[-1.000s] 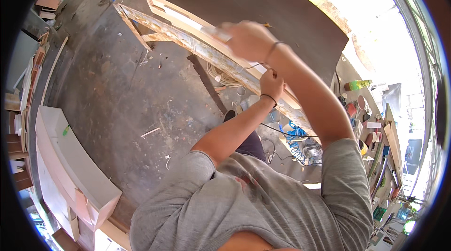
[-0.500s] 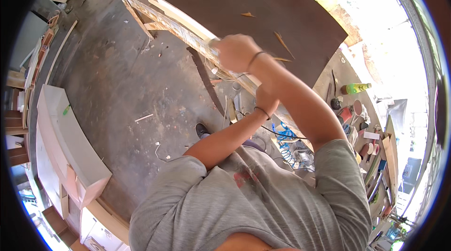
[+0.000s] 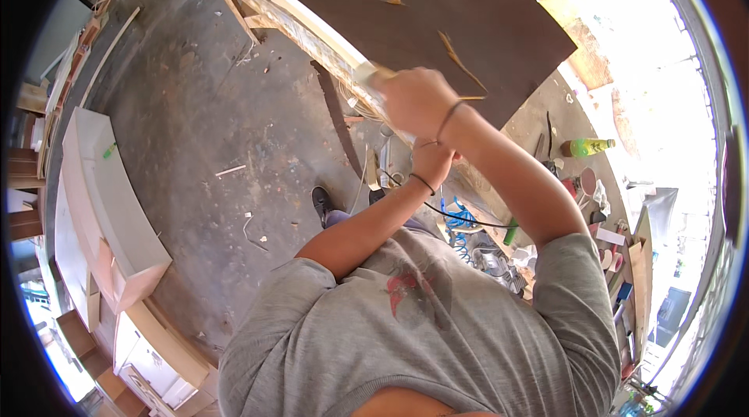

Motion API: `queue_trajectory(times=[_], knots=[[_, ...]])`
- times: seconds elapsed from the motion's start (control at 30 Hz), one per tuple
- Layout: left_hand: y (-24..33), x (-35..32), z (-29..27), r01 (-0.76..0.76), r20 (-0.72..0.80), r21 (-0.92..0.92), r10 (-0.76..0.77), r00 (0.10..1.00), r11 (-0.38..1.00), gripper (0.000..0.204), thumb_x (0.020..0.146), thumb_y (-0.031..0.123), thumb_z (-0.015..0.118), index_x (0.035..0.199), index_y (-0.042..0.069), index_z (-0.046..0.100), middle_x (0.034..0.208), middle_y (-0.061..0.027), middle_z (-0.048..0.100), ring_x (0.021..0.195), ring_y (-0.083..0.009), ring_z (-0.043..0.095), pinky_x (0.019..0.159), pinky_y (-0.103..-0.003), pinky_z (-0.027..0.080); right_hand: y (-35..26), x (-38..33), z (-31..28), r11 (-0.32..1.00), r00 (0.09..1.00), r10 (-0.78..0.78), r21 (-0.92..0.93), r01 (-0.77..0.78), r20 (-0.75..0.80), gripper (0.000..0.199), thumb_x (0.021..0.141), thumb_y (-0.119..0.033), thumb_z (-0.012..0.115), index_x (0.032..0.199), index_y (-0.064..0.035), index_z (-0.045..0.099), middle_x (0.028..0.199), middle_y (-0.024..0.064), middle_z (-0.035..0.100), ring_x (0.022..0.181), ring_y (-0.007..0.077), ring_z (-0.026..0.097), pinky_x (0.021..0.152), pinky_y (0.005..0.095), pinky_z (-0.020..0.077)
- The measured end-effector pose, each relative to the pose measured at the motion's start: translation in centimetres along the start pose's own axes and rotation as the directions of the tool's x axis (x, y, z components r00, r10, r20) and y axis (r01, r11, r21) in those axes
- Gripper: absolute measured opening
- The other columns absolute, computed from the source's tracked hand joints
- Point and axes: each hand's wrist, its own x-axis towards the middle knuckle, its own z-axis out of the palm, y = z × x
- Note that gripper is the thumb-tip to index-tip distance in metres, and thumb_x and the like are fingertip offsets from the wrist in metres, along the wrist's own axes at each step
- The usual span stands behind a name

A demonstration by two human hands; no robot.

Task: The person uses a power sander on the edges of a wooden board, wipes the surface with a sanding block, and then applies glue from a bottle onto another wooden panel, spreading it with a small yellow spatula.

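Observation:
My right hand point(image 3: 421, 101) is closed around a pale block-like piece point(image 3: 363, 72), blurred by motion, at the near edge of a large dark brown panel point(image 3: 499, 27). A light strip point(image 3: 304, 23) runs along that edge. My left hand point(image 3: 431, 161) sits lower and closer to my body, beside the right wrist, with its fingers curled. What it grips, if anything, is hidden. Thin curled yellowish strips point(image 3: 460, 62) lie on the panel.
A wooden frame point(image 3: 234, 7) supports the panel. A black cord point(image 3: 468, 216) and blue coiled hose point(image 3: 462, 218) hang near my body. A green bottle point(image 3: 587, 147) stands among tools at right. A long white cabinet point(image 3: 117, 198) lies at left on the concrete floor point(image 3: 211, 113).
My right hand has moved along the panel's edge, rightward and closer to my body. My left hand has shifted slightly left, and the whole view has tilted a little.

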Motion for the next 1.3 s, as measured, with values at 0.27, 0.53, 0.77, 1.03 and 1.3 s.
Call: queue_trajectory(times=[0.27, 0.53, 0.77, 1.03, 1.3], knots=[[2.5, -0.2, 0.2, 0.392, 0.057, -0.402, -0.405, 0.913, 0.827, 0.028, 0.084, 0.026, 0.064, 0.080, -0.001, 0.057, 0.065, -0.0057, 0.058, 0.051, -0.0108, 0.058, 0.048, -0.022, 0.049, 8.1, -4.3, -4.0, 0.992, 0.967, -0.101, -0.093, 0.081, -0.235, 0.045, 0.074, -0.011, 0.057, 0.118, -0.0124, 0.052, 0.091, 0.0116, 0.064, 0.084, 0.0311, 0.063, 0.065, 0.0413, 0.0513], [1.9, -0.1, -0.4, 0.415, 0.068, -0.398, -0.425, 0.903, 0.818, 0.035, 0.084, 0.031, 0.064, 0.071, 0.001, 0.054, 0.059, -0.0039, 0.057, 0.049, -0.0095, 0.057, 0.046, -0.021, 0.047, 10.6, -14.2, -2.4, 0.995, 0.996, 0.005, -0.098, 0.003, 0.089, 0.050, 0.070, 0.003, 0.050, 0.120, -0.0073, 0.051, 0.118, 0.0144, 0.053, 0.106, 0.0315, 0.054, 0.090, 0.0386, 0.0459], [2.4, -0.1, -0.4, 0.387, 0.112, -0.400, -0.374, 0.920, 0.831, 0.033, 0.084, 0.030, 0.063, 0.074, 0.000, 0.056, 0.061, -0.0032, 0.056, 0.050, -0.0090, 0.058, 0.047, -0.021, 0.048, 16.9, 4.1, -6.2, 0.977, 0.952, -0.192, -0.135, 0.163, -0.237, 0.041, 0.079, -0.004, 0.044, 0.118, -0.0111, 0.054, 0.107, 0.0145, 0.060, 0.100, 0.0340, 0.056, 0.083, 0.0433, 0.0463], [2.4, -0.4, -0.5, 0.394, 0.159, -0.406, -0.361, 0.919, 0.825, 0.033, 0.086, 0.030, 0.061, 0.076, -0.002, 0.057, 0.062, -0.0018, 0.057, 0.051, -0.0076, 0.057, 0.049, -0.022, 0.049, 16.0, 21.5, -5.5, 0.980, 0.996, 0.004, -0.198, -0.022, -0.090, 0.050, 0.075, -0.008, 0.044, 0.122, -0.0202, 0.053, 0.107, 0.0112, 0.063, 0.099, 0.0304, 0.060, 0.082, 0.0393, 0.0477], [0.4, -0.2, 0.1, 0.440, 0.182, -0.493, -0.406, 0.896, 0.751, 0.031, 0.085, 0.029, 0.063, 0.075, 0.001, 0.057, 0.062, 0.0000, 0.056, 0.051, -0.0060, 0.056, 0.047, -0.019, 0.047, 16.2, 10.4, -5.1, 0.975, 0.981, -0.147, -0.145, 0.166, 0.130, 0.049, 0.072, -0.005, 0.045, 0.118, -0.0180, 0.057, 0.107, 0.0136, 0.062, 0.093, 0.0342, 0.059, 0.083, 0.0413, 0.0463]])
